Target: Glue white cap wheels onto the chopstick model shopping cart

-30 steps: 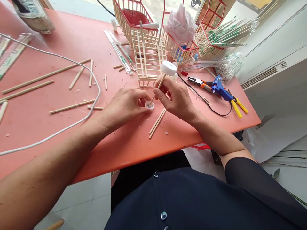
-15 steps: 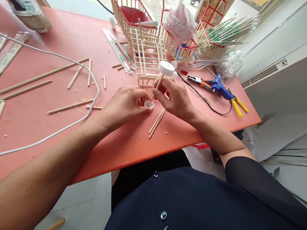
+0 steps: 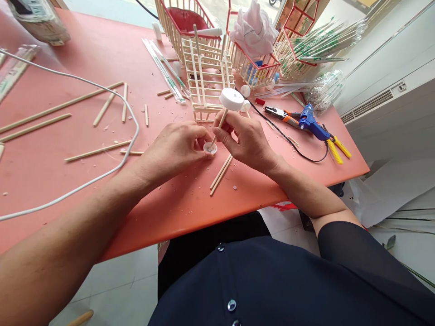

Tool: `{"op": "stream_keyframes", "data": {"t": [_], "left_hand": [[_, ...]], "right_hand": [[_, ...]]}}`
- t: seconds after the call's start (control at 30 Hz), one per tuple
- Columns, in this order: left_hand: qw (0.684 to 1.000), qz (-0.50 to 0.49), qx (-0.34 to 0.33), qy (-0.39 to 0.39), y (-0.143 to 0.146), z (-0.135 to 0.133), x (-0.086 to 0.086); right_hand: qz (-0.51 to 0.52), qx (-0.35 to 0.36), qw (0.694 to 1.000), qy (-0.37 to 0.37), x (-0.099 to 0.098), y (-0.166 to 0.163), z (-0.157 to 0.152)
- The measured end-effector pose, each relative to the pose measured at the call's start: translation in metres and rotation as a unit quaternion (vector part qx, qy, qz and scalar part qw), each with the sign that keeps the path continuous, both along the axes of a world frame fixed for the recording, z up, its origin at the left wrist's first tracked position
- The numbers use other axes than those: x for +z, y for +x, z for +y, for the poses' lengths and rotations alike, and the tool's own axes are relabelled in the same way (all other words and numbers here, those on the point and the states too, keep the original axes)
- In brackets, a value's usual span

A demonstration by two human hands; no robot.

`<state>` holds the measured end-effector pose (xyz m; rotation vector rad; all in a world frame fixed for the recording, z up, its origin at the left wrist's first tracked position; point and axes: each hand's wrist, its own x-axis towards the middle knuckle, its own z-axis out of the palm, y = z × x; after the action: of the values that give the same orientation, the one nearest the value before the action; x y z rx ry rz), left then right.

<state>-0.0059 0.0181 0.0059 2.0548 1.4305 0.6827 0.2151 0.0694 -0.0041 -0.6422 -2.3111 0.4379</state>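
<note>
My right hand point(image 3: 246, 138) pinches a thin wooden stick point(image 3: 223, 118) that carries a round white bottle cap point(image 3: 231, 98) on its upper end. The stick's lower end stands in a second white cap point(image 3: 210, 148), which lies hollow side up on the table. Thumb and fingers of my left hand point(image 3: 181, 145) close on the rim of that lower cap. Just below my right hand, two short wooden sticks point(image 3: 220, 175) lie side by side. Beyond both hands stands a slatted frame of wooden sticks point(image 3: 209, 93).
Stick baskets point(image 3: 253, 68) line the back, one holding white cloth point(image 3: 254, 28). A blue glue gun point(image 3: 312, 123), pliers point(image 3: 282, 115) and yellow-handled cutters point(image 3: 340, 149) lie right. Left, a white cable point(image 3: 102, 176) crosses the pink table point(image 3: 81, 54) among loose sticks point(image 3: 98, 150).
The upper cap has dipped slightly down and to the left as the stick tilts in my right hand. My left hand stays at the lower cap.
</note>
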Motion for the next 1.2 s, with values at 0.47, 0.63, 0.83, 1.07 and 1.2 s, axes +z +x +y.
{"op": "stream_keyframes", "data": {"t": [0.47,0.63,0.83,1.07,1.2], "left_hand": [[1.000,0.020,0.002,-0.008,0.0001,0.0005,0.0017],[1.000,0.023,0.008,-0.019,0.0011,-0.0002,0.0041],[1.000,0.011,0.003,-0.007,0.0006,0.0004,0.0027],[1.000,0.008,-0.004,0.009,-0.0013,0.0015,0.0000],[1.000,0.014,-0.003,0.000,-0.0008,0.0001,0.0044]], "right_hand": [[-0.020,0.003,1.000,0.008,-0.0002,-0.0008,-0.0013],[-0.006,0.011,1.000,0.014,-0.0016,-0.0015,-0.0006],[-0.026,-0.004,1.000,-0.006,-0.0005,-0.0019,-0.0018],[-0.028,-0.009,0.999,-0.013,-0.0025,-0.0027,-0.0011],[-0.032,-0.004,0.999,-0.023,-0.0029,-0.0034,0.0000]]}}
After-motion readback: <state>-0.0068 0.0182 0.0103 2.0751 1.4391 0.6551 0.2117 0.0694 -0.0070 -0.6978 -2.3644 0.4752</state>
